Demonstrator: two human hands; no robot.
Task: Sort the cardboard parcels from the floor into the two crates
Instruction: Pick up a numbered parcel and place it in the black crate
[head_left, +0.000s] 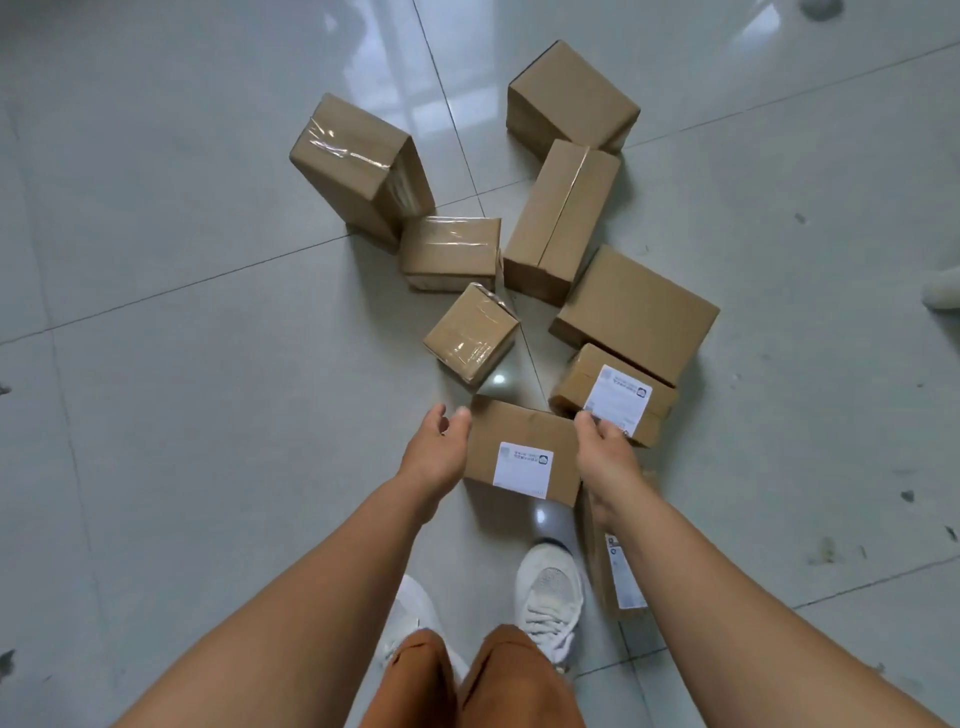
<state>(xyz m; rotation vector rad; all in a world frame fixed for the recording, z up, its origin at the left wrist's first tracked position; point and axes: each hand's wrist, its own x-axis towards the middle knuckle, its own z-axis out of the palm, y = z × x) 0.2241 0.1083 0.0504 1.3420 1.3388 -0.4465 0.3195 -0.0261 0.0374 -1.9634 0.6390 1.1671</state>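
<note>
Several brown cardboard parcels lie scattered on the tiled floor. Nearest to me is a parcel with a white label (524, 447), between my two hands. My left hand (436, 447) hovers at its left edge, fingers relaxed and holding nothing. My right hand (605, 447) is at its right edge, fingers loosely curled, in front of a second labelled parcel (613, 392); whether it touches either parcel is unclear. A third labelled parcel (618, 566) lies partly hidden under my right forearm. No crate is in view.
Further off lie a small taped cube (470, 332), a taped parcel (449, 252), a tall taped box (358, 166), a long box (561, 218), a flat box (634, 312) and a far box (571, 96). My white shoes (548, 587) stand just behind the nearest parcel.
</note>
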